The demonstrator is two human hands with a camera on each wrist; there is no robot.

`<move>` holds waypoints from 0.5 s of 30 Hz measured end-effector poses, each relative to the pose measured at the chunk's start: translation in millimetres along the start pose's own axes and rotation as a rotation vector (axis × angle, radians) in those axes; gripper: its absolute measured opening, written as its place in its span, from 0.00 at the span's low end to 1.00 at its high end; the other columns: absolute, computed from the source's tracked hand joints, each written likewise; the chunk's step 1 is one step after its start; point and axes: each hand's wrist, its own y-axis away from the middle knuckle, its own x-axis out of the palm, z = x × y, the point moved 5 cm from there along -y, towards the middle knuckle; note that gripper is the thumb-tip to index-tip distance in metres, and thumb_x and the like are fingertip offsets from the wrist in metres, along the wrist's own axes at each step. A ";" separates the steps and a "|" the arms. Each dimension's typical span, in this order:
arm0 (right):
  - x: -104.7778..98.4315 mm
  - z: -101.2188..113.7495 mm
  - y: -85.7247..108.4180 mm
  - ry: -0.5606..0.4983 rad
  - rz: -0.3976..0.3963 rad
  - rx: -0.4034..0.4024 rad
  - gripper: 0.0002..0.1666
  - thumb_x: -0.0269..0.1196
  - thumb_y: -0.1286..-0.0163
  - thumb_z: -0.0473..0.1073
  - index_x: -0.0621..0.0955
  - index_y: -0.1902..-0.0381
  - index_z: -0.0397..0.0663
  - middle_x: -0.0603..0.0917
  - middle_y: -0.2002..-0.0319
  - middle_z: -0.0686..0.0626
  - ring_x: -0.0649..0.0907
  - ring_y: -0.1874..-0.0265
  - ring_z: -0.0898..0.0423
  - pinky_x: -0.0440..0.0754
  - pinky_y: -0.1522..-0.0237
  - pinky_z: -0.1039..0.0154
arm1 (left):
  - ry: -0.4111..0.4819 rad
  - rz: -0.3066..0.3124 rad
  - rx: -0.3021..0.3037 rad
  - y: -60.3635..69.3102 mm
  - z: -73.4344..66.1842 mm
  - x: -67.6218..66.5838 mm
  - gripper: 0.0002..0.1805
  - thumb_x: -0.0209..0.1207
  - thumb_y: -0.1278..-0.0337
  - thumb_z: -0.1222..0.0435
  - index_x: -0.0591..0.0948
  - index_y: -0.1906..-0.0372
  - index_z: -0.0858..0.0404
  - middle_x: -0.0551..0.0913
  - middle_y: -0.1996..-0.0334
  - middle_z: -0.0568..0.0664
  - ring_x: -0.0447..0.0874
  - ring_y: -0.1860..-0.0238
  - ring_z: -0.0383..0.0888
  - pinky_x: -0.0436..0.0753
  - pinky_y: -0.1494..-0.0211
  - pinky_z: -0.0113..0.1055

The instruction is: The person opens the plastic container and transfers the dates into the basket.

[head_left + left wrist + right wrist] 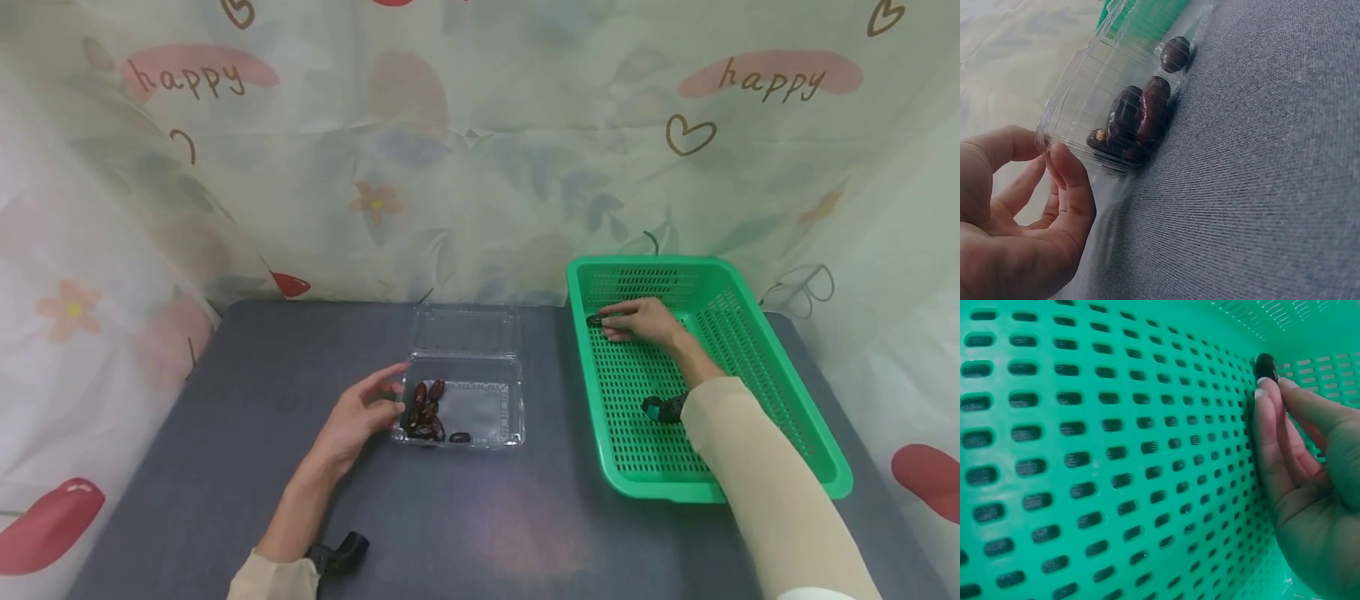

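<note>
In the head view, a clear plastic clamshell box [480,440] lies with its lid folded back. Several dark brown dates [427,417] are bunched at its left side, and a single date [460,437] lies apart near the front. My left hand [352,421] pinches the box's left rim between thumb and fingers, as the left wrist view confirms. Inside the green basket [592,392], toward its far left corner, my right hand [637,322] holds a date [1265,367] between thumb and fingertips. Part of that date is hidden by the fingers.
Both box and basket stand on a dark grey cloth-covered table [247,400]. A patterned curtain [480,167] hangs behind and at both sides. The basket has raised slotted walls. Black wrist devices [341,554] are on both arms.
</note>
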 end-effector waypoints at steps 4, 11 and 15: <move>-1.0 3.6 4.5 0.000 0.004 0.004 0.27 0.60 0.27 0.35 0.71 0.32 0.34 0.85 0.52 0.37 0.88 0.61 0.56 0.83 0.52 0.58 | 0.003 -0.001 -0.002 0.3 -0.5 0.6 0.32 0.58 0.40 0.73 0.72 0.30 0.51 0.73 0.47 0.58 0.77 0.65 0.43 0.80 0.60 0.37; -4.8 11.5 8.4 -0.005 0.004 -0.007 0.27 0.59 0.26 0.37 0.71 0.32 0.35 0.87 0.57 0.41 0.88 0.62 0.56 0.83 0.52 0.58 | 0.001 -0.007 -0.004 0.4 -1.0 1.2 0.32 0.59 0.40 0.72 0.72 0.30 0.52 0.73 0.47 0.58 0.77 0.64 0.43 0.80 0.60 0.36; -3.2 21.7 10.2 0.026 0.019 -0.050 0.28 0.59 0.25 0.40 0.71 0.31 0.36 0.85 0.51 0.38 0.87 0.57 0.54 0.81 0.48 0.55 | 0.010 -0.005 -0.014 0.4 -0.4 1.2 0.32 0.58 0.40 0.73 0.71 0.30 0.53 0.73 0.47 0.59 0.76 0.66 0.42 0.80 0.62 0.36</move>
